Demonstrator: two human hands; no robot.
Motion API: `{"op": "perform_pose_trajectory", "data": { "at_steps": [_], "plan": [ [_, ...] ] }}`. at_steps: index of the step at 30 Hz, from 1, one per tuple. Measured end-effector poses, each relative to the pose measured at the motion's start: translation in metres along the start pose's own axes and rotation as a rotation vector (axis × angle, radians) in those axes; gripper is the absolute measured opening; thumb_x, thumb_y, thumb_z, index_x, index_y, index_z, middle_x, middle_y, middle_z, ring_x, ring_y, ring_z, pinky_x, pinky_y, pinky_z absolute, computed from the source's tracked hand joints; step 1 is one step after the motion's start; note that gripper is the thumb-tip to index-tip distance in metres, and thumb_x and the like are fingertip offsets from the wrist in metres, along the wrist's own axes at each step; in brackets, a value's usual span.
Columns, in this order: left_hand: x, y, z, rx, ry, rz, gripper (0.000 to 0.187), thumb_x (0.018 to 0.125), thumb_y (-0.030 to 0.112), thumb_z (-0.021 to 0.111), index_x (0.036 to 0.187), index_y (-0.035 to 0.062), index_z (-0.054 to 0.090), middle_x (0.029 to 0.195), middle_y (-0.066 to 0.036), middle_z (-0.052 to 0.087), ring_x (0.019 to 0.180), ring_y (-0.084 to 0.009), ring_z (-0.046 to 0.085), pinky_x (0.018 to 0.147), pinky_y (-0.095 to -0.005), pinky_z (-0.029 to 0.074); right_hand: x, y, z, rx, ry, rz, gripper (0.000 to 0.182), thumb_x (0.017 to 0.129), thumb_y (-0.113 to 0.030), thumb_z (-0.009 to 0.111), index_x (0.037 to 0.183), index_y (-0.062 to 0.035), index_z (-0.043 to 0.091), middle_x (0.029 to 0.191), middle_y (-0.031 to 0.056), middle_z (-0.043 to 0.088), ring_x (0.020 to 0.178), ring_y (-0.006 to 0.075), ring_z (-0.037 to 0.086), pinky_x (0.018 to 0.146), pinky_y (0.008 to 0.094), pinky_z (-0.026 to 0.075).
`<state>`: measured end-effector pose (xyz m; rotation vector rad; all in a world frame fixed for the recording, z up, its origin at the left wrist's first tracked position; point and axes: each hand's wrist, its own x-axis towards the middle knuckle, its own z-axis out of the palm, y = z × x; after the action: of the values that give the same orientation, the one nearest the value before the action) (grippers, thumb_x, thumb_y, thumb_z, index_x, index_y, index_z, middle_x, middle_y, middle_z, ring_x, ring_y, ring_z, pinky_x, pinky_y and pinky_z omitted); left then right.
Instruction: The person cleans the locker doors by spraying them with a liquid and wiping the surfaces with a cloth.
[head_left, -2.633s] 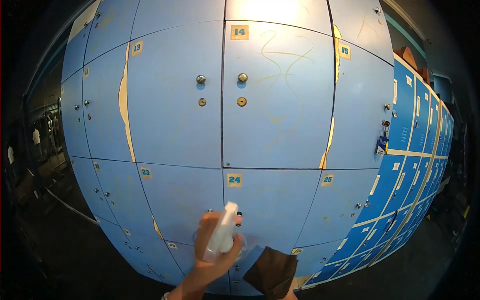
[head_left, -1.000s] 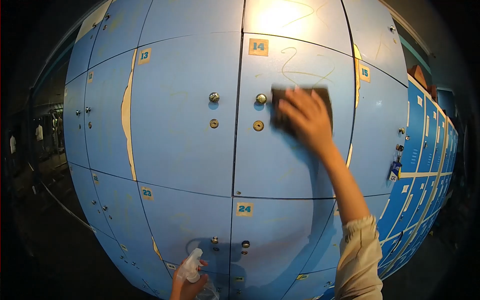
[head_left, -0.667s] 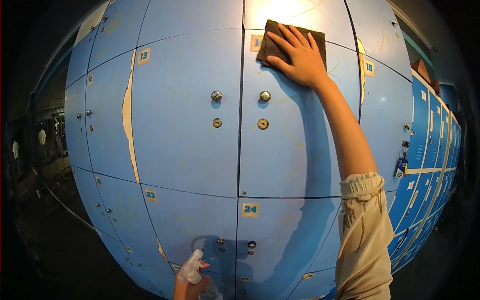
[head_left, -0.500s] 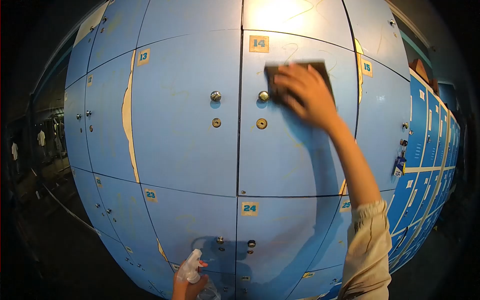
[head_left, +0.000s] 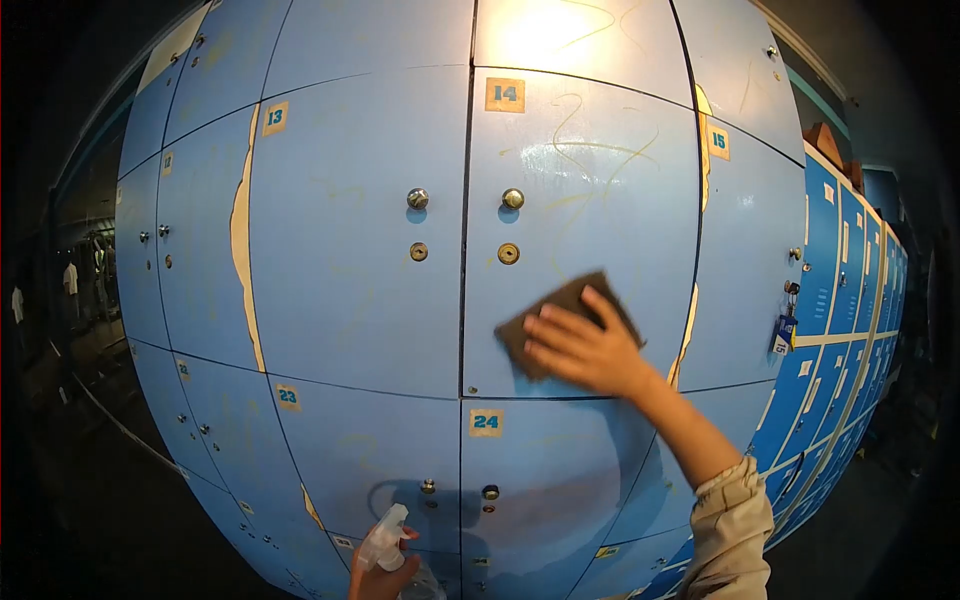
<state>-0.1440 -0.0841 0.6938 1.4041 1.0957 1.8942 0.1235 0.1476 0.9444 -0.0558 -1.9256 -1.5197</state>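
My right hand [head_left: 585,345] presses a dark brown cloth [head_left: 530,335] flat against the lower part of the blue locker door numbered 14 [head_left: 500,300]. Yellowish scribbled marks [head_left: 580,150] show on that door's upper half, where the surface shines. A round knob [head_left: 512,199] and a lock [head_left: 508,253] sit near its left edge. Low in the view, my left hand [head_left: 380,580] is wrapped round a clear spray bottle [head_left: 385,540] with a translucent white trigger head. The bottle is in front of doors 23 and 24, and its lower part is cut off by the frame.
Locker doors 13 [head_left: 340,250] and 15 [head_left: 750,250] flank door 14, with peeled strips along their edges. A key with a blue tag [head_left: 783,335] hangs at door 15. More blue lockers [head_left: 840,270] run along the right; clothes [head_left: 70,278] hang at the far left.
My right hand has moved the cloth from the upper part of door 14 down to its lower part. The scribbles it covered now show. My left hand still holds the spray bottle.
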Motion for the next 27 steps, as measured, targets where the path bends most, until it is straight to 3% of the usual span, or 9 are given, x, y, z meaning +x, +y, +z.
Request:
{"op": "perform_pose_trajectory", "data": {
  "at_steps": [5, 8, 9, 12, 15, 21, 27],
  "plan": [
    [-0.002, 0.0, -0.005, 0.064, -0.005, -0.006, 0.059, 0.08, -0.001, 0.065, 0.136, 0.0056, 0.049, 0.104, 0.001, 0.057, 0.082, -0.0072, 0.052, 0.067, -0.0217, 0.046, 0.077, 0.122, 0.013, -0.134, 0.26, 0.24, 0.046, 0.074, -0.018, 0.071, 0.118, -0.0222, 0.063, 0.13, -0.0025, 0.061, 0.123, 0.0191, 0.054, 0.11, 0.0512, 0.032],
    [-0.003, -0.01, -0.008, 0.056, 0.002, 0.011, 0.06, 0.078, -0.002, 0.066, 0.136, 0.0055, 0.049, 0.106, 0.0, 0.057, 0.081, -0.007, 0.052, 0.066, -0.0215, 0.045, 0.133, 0.179, 0.012, -0.088, 0.328, 0.405, 0.035, 0.085, -0.019, 0.067, 0.12, -0.0177, 0.063, 0.129, 0.0015, 0.06, 0.124, 0.0248, 0.052, 0.109, 0.0492, 0.033],
    [-0.002, -0.013, -0.009, 0.046, 0.001, 0.012, 0.06, 0.078, -0.002, 0.066, 0.135, 0.0054, 0.049, 0.106, -0.001, 0.058, 0.081, -0.0069, 0.052, 0.066, -0.0215, 0.045, 0.145, 0.191, 0.013, -0.099, 0.327, 0.44, 0.033, 0.089, -0.025, 0.064, 0.121, -0.017, 0.063, 0.129, 0.0024, 0.06, 0.123, 0.0245, 0.052, 0.11, 0.0476, 0.032],
    [0.001, -0.02, -0.014, 0.115, -0.006, 0.105, 0.059, 0.078, -0.002, 0.065, 0.134, 0.0057, 0.05, 0.106, -0.001, 0.059, 0.079, -0.0069, 0.051, 0.065, -0.022, 0.044, 0.162, 0.201, 0.018, -0.108, 0.312, 0.474, 0.036, 0.091, -0.034, 0.061, 0.123, -0.0158, 0.063, 0.131, 0.0047, 0.058, 0.126, 0.0248, 0.049, 0.112, 0.0471, 0.028],
    [-0.006, -0.026, -0.012, -0.048, 0.073, 0.012, 0.054, 0.079, -0.001, 0.065, 0.13, 0.0054, 0.053, 0.101, 0.0, 0.058, 0.078, -0.0078, 0.05, 0.065, -0.0228, 0.043, 0.145, 0.199, 0.023, 0.041, 0.326, 0.396, 0.034, 0.092, -0.037, 0.059, 0.119, -0.0162, 0.065, 0.131, 0.0037, 0.058, 0.128, 0.0256, 0.047, 0.112, 0.0531, 0.027],
    [-0.002, 0.0, -0.009, 0.193, 0.029, 0.166, 0.046, 0.081, 0.001, 0.062, 0.126, 0.0068, 0.058, 0.092, 0.002, 0.054, 0.076, -0.0099, 0.049, 0.065, -0.0241, 0.044, 0.068, 0.092, -0.014, 0.257, -0.011, 0.312, 0.036, 0.085, -0.035, 0.066, 0.117, -0.019, 0.065, 0.137, 0.0049, 0.054, 0.132, 0.0289, 0.043, 0.114, 0.058, 0.023],
    [0.0, 0.018, 0.003, 0.07, 0.019, -0.122, 0.059, 0.081, 0.001, 0.062, 0.138, 0.0094, 0.051, 0.094, 0.004, 0.052, 0.078, -0.0093, 0.05, 0.065, -0.0224, 0.044, -0.036, -0.051, -0.003, 0.173, -0.212, 0.035, 0.045, 0.08, -0.042, 0.068, 0.123, -0.0303, 0.061, 0.145, -0.0011, 0.049, 0.136, 0.0211, 0.042, 0.113, 0.0612, 0.023]
  ]
}}
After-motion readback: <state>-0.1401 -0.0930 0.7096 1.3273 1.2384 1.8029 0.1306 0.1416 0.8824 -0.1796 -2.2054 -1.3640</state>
